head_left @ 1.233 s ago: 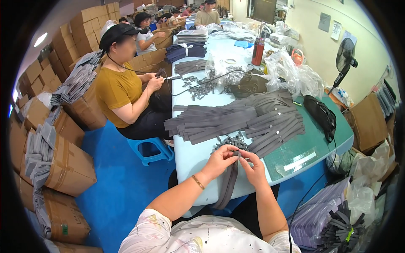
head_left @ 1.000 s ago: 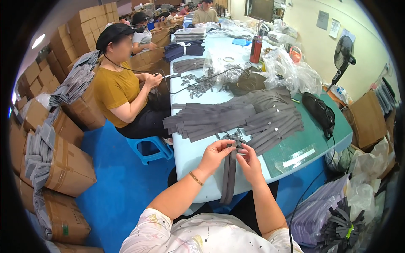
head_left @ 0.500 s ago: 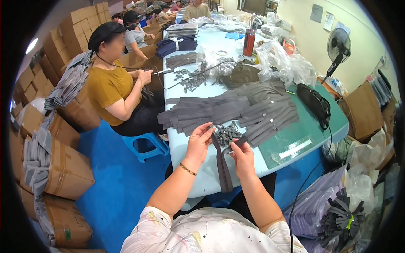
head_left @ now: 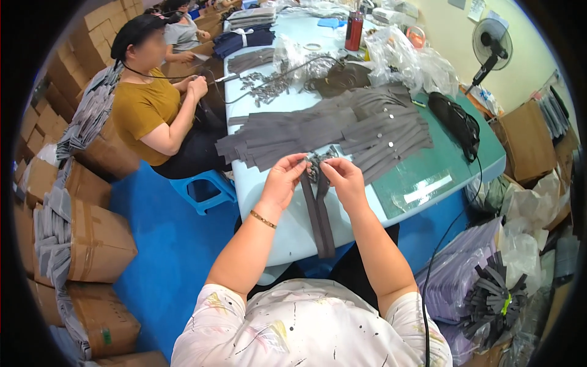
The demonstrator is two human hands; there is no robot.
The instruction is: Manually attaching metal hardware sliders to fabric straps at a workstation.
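A dark grey fabric strip [head_left: 318,223] hangs folded double, its loop reaching down past the table's near edge. My left hand [head_left: 284,182] pinches it near one upper end. Close beside, my right hand [head_left: 344,181] has thumb and fingers closed on the other upper end, and the fingertips of both hands almost meet. The exact ends are too small to make out. Just beyond the fingers lies a pile of small dark grey pieces [head_left: 316,166], partly covered by my hands. A wide spread of flat grey strips [head_left: 287,137] lies behind it.
A co-worker [head_left: 147,110] in a mustard top sits on a blue stool [head_left: 205,186] at the left. A green mat [head_left: 406,189], a black pouch [head_left: 454,125] and a red bottle [head_left: 354,30] rest on the table. Cardboard boxes [head_left: 101,238] stand left; a fan [head_left: 489,46] stands right.
My hands have come together, the right one moving left and upward with its end of the strip. The strip's two lengths now hang close together. The view has shifted slightly.
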